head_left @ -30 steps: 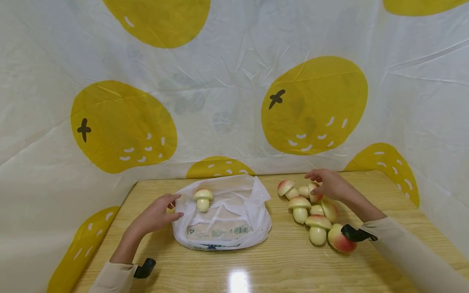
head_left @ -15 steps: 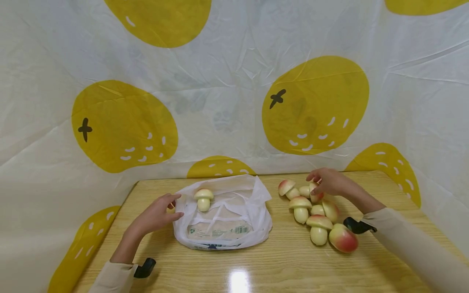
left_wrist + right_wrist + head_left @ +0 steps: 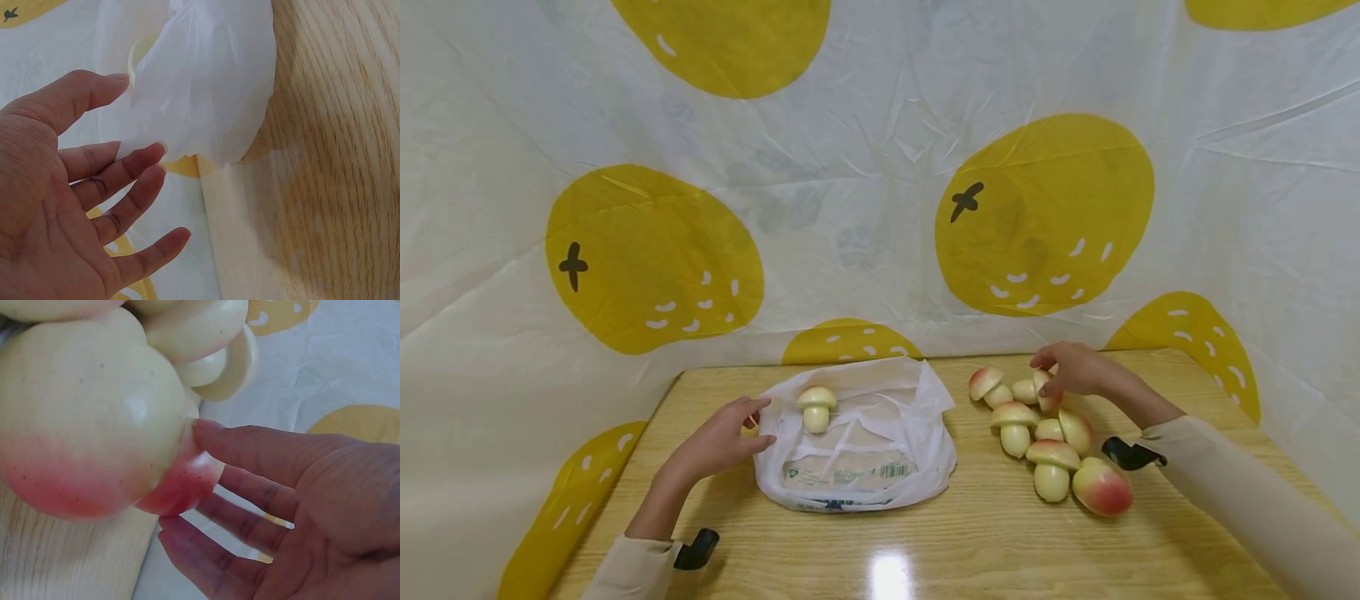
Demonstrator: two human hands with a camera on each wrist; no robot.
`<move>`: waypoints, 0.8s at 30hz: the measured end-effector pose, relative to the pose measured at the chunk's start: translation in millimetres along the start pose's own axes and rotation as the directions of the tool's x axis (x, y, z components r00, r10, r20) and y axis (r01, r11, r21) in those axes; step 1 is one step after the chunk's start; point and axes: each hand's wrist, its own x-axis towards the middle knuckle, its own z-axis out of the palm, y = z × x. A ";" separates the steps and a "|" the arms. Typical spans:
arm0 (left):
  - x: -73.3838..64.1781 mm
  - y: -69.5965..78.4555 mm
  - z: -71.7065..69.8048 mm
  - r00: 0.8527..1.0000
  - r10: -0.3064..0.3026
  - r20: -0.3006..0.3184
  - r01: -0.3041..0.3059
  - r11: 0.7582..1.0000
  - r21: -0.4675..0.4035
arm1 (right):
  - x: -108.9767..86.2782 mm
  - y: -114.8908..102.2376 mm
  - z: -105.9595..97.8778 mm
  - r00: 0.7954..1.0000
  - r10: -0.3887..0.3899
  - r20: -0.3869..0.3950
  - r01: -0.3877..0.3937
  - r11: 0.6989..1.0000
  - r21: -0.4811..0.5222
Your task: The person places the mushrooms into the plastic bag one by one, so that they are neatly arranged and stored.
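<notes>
A white plastic bag [image 3: 936, 450] lies with its mouth spread on the table, and one cream toy mushroom [image 3: 816, 408] with a reddish cap sits inside. At the bag's left rim is my left hand [image 3: 722, 437]. Its thumb and fingers stand apart, and the bag's film covers the index fingertip in the left wrist view. To the right, several glossy toy mushrooms [image 3: 1051, 468] lie in a cluster. My right hand [image 3: 1075, 371] holds the cap of the back right mushroom [image 3: 187, 481], thumb on one side and fingers round the other. A nearer mushroom [image 3: 81, 419] partly hides it.
A wooden table [image 3: 985, 550] carries everything. Behind it hangs a white curtain [image 3: 850, 233] printed with large yellow fruit. The bag has a printed panel with a barcode [image 3: 893, 471]. A red-tinged mushroom [image 3: 1102, 487] lies at the cluster's front right.
My right hand has shifted very slightly back and to the right at the same mushroom. The left hand, the bag and the other mushrooms stay as they were.
</notes>
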 end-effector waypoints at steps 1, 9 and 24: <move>0.0 0.2 0.2 1.000 -0.002 0.001 0.002 1.000 -0.002 | -0.3 0.6 -0.5 1.000 0.002 -0.003 -0.002 1.000 0.001; 0.4 0.4 0.8 1.000 -0.001 0.000 0.001 1.000 0.002 | -2.5 7.8 -2.1 1.000 0.005 0.012 -0.006 0.998 0.066; 0.4 -1.3 1.3 1.000 -0.003 -0.003 0.003 1.000 -0.002 | -2.0 27.3 0.5 0.996 -0.063 0.060 0.042 0.954 0.296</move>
